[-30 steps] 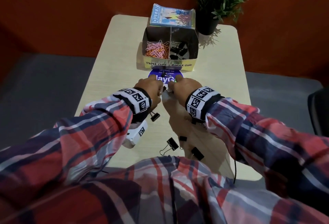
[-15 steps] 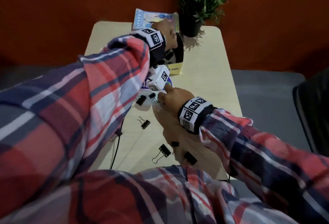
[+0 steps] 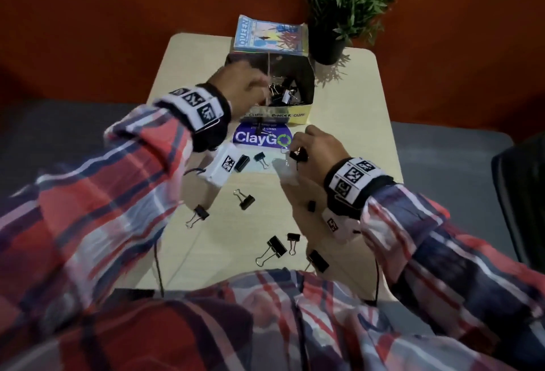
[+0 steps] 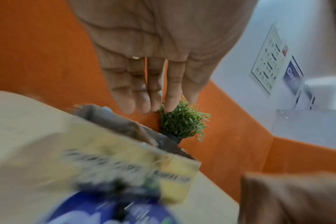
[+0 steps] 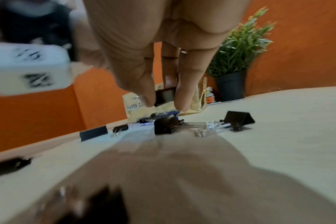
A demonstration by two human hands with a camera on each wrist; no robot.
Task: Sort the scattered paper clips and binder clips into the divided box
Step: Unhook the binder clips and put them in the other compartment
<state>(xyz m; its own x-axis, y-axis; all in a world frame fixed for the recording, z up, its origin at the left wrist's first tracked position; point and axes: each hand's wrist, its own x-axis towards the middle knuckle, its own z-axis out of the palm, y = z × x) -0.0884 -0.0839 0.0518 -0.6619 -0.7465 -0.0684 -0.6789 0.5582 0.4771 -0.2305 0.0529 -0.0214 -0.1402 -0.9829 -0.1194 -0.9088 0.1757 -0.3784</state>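
Observation:
The divided box (image 3: 292, 111) stands at the table's far middle, its front marked for paper clips and binder clips. Black binder clips (image 3: 283, 95) fill its right compartment. My left hand (image 3: 259, 87) hovers over the left compartment and hides it. In the left wrist view its fingers (image 4: 142, 97) are straight and hold nothing. Just in front of the box, my right hand (image 3: 300, 149) pinches a small black binder clip (image 3: 297, 154) between thumb and finger; the same clip (image 5: 165, 94) shows in the right wrist view. Several binder clips (image 3: 244, 201) lie scattered on the table.
A potted plant (image 3: 345, 10) stands at the far right corner beside the box's raised lid (image 3: 269, 36). A blue ClayGo sticker (image 3: 259, 137) lies in front of the box. More clips (image 3: 275, 248) lie by the near table edge (image 3: 177, 282).
My left hand left the sticker, rose to the box and now hangs open over it. My right hand stayed by the sticker and holds a binder clip.

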